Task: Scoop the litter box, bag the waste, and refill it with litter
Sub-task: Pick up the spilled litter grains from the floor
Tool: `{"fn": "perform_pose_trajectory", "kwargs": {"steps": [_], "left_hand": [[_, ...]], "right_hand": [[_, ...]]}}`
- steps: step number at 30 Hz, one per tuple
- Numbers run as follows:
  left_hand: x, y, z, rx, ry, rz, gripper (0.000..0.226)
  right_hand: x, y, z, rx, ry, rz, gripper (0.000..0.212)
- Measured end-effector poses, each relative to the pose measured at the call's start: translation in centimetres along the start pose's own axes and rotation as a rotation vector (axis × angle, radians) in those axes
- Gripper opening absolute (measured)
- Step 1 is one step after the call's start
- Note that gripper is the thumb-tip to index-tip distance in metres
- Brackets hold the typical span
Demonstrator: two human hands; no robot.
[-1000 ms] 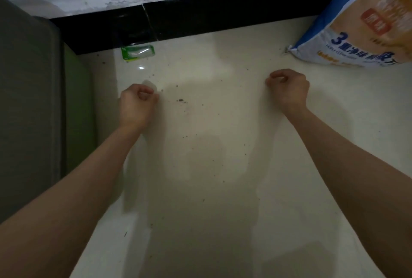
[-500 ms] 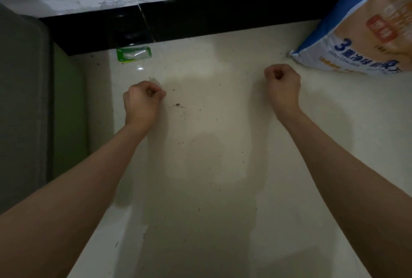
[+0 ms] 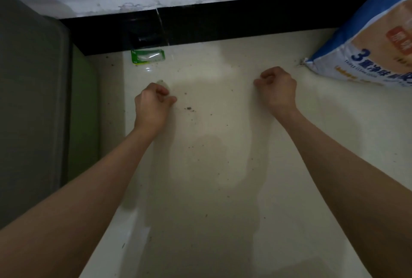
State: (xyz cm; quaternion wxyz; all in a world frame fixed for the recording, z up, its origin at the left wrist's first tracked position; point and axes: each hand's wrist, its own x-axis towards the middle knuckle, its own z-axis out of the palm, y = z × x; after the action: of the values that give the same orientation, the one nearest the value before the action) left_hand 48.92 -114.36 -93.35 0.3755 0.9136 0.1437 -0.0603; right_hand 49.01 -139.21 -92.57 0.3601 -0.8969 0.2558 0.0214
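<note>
My left hand (image 3: pixel 152 101) and my right hand (image 3: pixel 277 87) are held out over the cream floor, both curled into fists about a forearm's length apart. A thin clear plastic bag (image 3: pixel 162 83) shows as a translucent scrap above my left fist. Faint film edges run down from both hands, and each hand appears to pinch one side of it. The blue and orange litter bag (image 3: pixel 367 50) leans against the wall at the far right, just beyond my right hand. No litter box interior or scoop is visible.
A tall grey container (image 3: pixel 33 99) with a green part (image 3: pixel 82 121) fills the left side. A small green packet (image 3: pixel 148 56) lies by the black skirting (image 3: pixel 223 23). Dark litter grains (image 3: pixel 189 109) are scattered on the floor.
Both fists stay in nearly the same place. My left thumb and forefinger now point more to the right, and my right hand's fingers have loosened slightly into a pinch.
</note>
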Motion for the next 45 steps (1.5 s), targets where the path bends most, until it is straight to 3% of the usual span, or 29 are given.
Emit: {"fn": "perform_pose_trajectory", "kwargs": {"steps": [5,12,14,16,18,20,23,25,28,30,32,35,40,45], "left_hand": [[-0.2,0.5,0.0,0.014,0.022,0.005,0.014],[-0.1,0.7,-0.1,0.036,-0.006,-0.020,0.015],[-0.3,0.7,-0.1,0.064,-0.011,0.017,0.016],[-0.3,0.8,-0.4,-0.071,0.014,-0.053,0.014],[-0.3,1.0,-1.5,-0.498,-0.024,-0.246,0.022],[-0.3,0.8,-2.6,-0.944,-0.127,-0.390,0.026],[-0.6,0.2,-3.8,-1.105,-0.112,-0.424,0.027],[-0.9,-0.1,-4.4,-1.127,-0.008,-0.534,0.025],[-1.2,-0.6,-4.7,-0.927,0.127,-0.627,0.028],[-1.6,-0.9,-4.7,-0.760,0.190,-0.632,0.022],[-2.0,-1.1,-4.6,-0.546,0.207,-0.556,0.013],[-2.4,-1.9,-4.5,-0.246,0.183,-0.379,0.022],[-2.9,-2.1,-4.3,-0.099,0.174,-0.405,0.025],[-3.0,-2.3,-4.3,-0.067,0.190,-0.324,0.021]], "right_hand": [[-0.1,0.0,0.3,0.011,0.045,-0.047,0.017],[0.3,-0.7,0.0,-0.060,-0.035,-0.052,0.021],[-0.4,-1.8,-0.2,0.243,-0.037,0.075,0.020],[-1.4,-3.1,-0.1,0.797,-0.179,0.305,0.020],[-2.5,-4.2,0.5,1.270,-0.391,0.509,0.024],[-3.4,-5.2,1.4,1.434,-0.567,0.572,0.023],[-4.3,-6.6,3.4,1.286,-0.648,0.459,0.023],[-4.6,-7.4,4.8,0.939,-0.577,0.289,0.016],[-4.7,-7.9,6.8,0.248,-0.416,-0.071,0.013],[-5.0,-8.0,7.7,0.045,-0.362,-0.249,0.019],[-5.2,-8.0,8.4,-0.024,-0.345,-0.330,0.021],[-5.2,-7.8,9.0,-0.112,-0.321,-0.387,0.018],[-5.0,-7.7,8.9,-0.121,-0.289,-0.405,0.015],[-4.9,-7.5,8.5,-0.118,-0.275,-0.384,0.016]]}}
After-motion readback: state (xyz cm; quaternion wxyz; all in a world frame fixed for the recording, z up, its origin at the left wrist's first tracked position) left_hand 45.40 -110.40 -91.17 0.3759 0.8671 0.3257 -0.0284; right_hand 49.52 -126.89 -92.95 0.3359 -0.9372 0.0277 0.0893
